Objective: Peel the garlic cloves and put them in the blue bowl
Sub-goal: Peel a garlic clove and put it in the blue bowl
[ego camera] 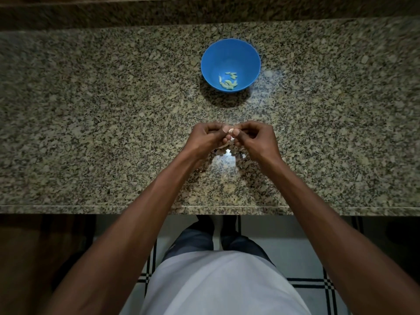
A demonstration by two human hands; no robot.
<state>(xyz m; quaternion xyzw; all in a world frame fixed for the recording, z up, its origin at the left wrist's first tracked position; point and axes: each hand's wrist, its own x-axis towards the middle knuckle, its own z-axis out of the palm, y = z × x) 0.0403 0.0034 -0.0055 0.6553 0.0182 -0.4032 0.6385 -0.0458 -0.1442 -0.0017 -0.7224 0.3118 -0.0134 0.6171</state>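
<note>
A blue bowl [230, 53] stands on the granite counter, beyond my hands, with several peeled pale cloves [228, 81] lying in its bottom. My left hand [205, 138] and my right hand [255, 137] meet above the counter's middle, fingers curled. Between their fingertips they pinch a small pale garlic clove [230, 130], mostly hidden by the thumbs. A bit of pale garlic skin [223, 145] shows just under my left hand.
The speckled granite counter [91, 110] runs wide to both sides, with a raised back ledge [204, 10] behind the bowl. Its front edge [91, 209] lies close to my body. A bright light reflection [227, 153] sits below my hands.
</note>
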